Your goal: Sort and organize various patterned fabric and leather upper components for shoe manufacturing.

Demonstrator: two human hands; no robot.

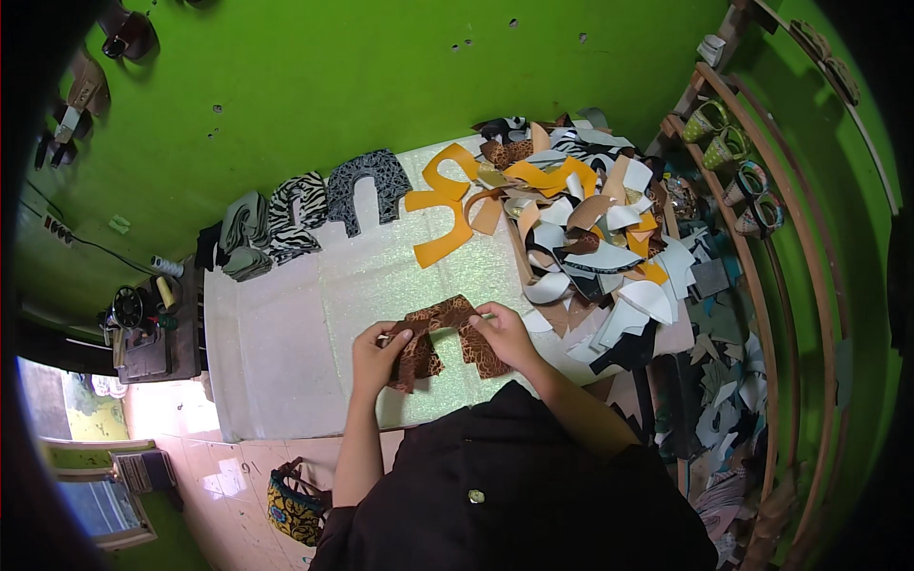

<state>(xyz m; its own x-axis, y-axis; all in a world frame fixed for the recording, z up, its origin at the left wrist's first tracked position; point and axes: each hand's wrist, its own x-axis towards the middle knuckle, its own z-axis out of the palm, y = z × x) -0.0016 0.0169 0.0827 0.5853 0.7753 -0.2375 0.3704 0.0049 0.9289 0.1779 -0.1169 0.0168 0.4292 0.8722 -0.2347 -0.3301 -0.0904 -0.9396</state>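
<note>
With the left hand (pixel 377 354), gripping the left side of a brown patterned U-shaped cutout (pixel 440 312) between thumb and fingers. With the right hand (pixel 505 335), pinching the right side of the same cutout between thumb and fingers. Holding the cutout above the near part of a white-covered table (pixel 276 333), pointing the curve away from the body and the opening toward a black garment (pixel 514 485). Not being able to tell the number of layers.

Proceeding from left to right: facing, at upper far left, brown footwear (pixel 133 36) against a green wall (pixel 333 76). Seeing, below, a black machine wheel (pixel 127 306) and a thread spool (pixel 167 267) at a dark stand (pixel 190 324), just beside the table. Viewing a yellow, blue and black patterned bag (pixel 293 509) on the tiled floor (pixel 181 457).

Continuing along the far table edge: seeing a grey-green stack of cutouts (pixel 246 228), zebra-print cutouts (pixel 288 224), a black-and-grey patterned U-shaped cutout (pixel 371 174) and yellow-orange curved cutouts (pixel 440 240). Next, facing a heap of mixed offcuts (pixel 595 252) covering the table's right end. Finishing at far right with a wooden rack (pixel 759 285), bearing yellow-green shoes (pixel 705 122) and multicoloured shoes (pixel 757 214).
</note>
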